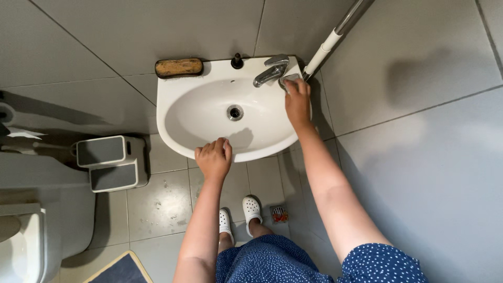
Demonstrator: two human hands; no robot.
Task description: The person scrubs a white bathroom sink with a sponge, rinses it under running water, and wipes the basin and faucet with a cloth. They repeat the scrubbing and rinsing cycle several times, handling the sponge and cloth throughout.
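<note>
The left hand (214,157) grips the white washbasin (194,112) front rim, while the right hand (297,99) presses a grey cloth (288,79) beside the chrome tap (271,69).

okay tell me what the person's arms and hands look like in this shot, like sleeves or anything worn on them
Both arms are bare from wrist to upper arm. The left hand and right hand wear no gloves; no rings, watch or bracelets are visible. The only clothing near the arms is a short sleeve of dark blue fabric with small white dots, on the right arm.
</note>
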